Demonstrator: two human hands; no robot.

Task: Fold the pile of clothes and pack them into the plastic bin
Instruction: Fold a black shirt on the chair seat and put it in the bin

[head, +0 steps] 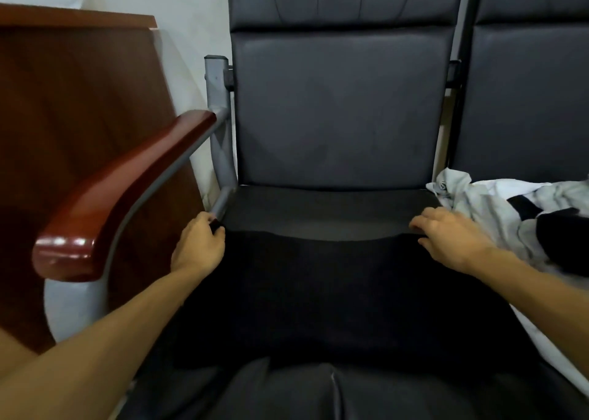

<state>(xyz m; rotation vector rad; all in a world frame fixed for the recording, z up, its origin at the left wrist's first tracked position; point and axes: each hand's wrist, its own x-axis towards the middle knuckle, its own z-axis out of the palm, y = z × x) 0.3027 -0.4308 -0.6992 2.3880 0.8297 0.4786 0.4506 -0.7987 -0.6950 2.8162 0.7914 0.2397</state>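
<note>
A black garment point(318, 292) lies spread flat across the dark seat of a chair point(334, 209) in front of me. My left hand point(199, 244) pinches the garment's far left corner at the seat's left edge. My right hand point(446, 234) grips the far right corner, its fingers curled over the cloth's top edge. A pile of white and black clothes point(516, 215) lies on the neighbouring seat, just right of my right hand. No plastic bin is in view.
A glossy red-brown wooden armrest point(121, 193) on a grey metal frame juts out at the left. Behind it stands a dark wooden panel point(73, 101). The chair's grey backrest point(338, 107) rises ahead, with a second backrest point(529, 94) to the right.
</note>
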